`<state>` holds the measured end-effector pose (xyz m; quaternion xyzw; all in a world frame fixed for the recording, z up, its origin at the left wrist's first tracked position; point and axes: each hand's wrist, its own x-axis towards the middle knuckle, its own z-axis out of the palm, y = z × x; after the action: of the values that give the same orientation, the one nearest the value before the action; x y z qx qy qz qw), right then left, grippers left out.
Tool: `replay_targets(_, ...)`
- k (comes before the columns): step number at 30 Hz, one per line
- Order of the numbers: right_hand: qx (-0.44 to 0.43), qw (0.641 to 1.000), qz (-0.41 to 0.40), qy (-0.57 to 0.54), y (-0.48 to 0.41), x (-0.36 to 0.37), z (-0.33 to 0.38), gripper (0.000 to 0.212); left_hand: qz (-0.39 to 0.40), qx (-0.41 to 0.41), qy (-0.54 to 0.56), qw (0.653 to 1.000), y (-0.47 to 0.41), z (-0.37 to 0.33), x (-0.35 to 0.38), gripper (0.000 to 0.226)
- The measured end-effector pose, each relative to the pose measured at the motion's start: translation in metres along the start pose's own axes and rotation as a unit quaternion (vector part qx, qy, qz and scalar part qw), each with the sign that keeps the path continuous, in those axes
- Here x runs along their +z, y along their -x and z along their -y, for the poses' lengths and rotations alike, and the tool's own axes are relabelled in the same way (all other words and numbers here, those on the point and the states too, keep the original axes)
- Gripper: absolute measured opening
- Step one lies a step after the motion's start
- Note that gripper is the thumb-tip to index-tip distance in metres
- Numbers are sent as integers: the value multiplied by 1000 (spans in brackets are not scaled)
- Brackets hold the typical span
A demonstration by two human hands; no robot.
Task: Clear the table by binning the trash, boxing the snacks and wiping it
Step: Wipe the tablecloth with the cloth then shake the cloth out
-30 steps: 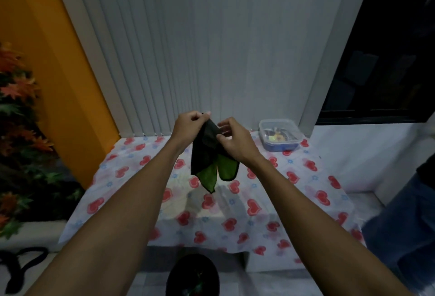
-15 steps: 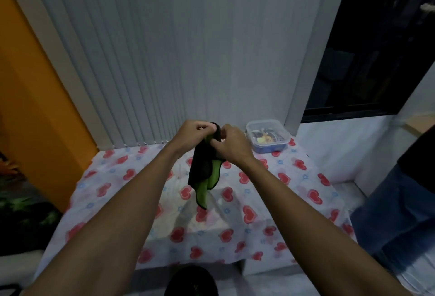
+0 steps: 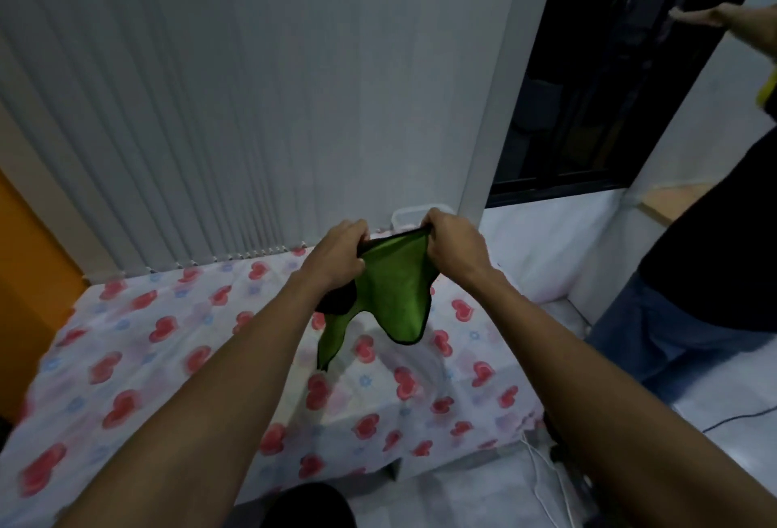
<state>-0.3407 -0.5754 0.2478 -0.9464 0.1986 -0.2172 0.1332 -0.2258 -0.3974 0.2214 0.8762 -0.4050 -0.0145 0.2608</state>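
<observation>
Fingers of the left hand [image 3: 338, 252] and right hand [image 3: 452, 248] pinched the green cloth's [image 3: 393, 288] top edge, the rest hanging below them above the table [image 3: 138, 342]. Spreading it flat before wiping would probably serve best; behind the fingers, a box [image 3: 410, 214] seemed partly hidden.

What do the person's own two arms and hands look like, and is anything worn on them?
Both forearms are bare up to the frame edge: no sleeves in view. The left hand and right hand carry no gloves, and no watch, bracelet or ring can be seen.
</observation>
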Motion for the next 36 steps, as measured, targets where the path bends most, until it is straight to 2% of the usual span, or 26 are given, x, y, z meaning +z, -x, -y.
replay_targets(5,16,999,-3,38,-21,0,-51,30,1,-22,-20,1000,-31,1,12,21)
replay_targets(11,35,999,15,39,-66,21,-117,27,-12,-62,-65,996,-73,30,38,30)
replay_targets(20,-20,999,43,13,-145,62,-187,29,-38,-120,-100,987,-135,44,64,24)
replay_targets(26,-57,998,33,-21,-149,61,-226,21,-52,-112,-96,988,-129,21,66,16)
replay_targets(29,-79,992,95,-30,-111,77,-259,19,2,-104,-102,989,-96,15,100,16)
replay_targets(33,-69,970,233,8,-41,115,-308,14,112,-121,-95,982,-38,13,180,22)
replay_targets(36,-51,948,312,28,6,142,-334,20,235,-112,-92,961,-1,17,237,26)
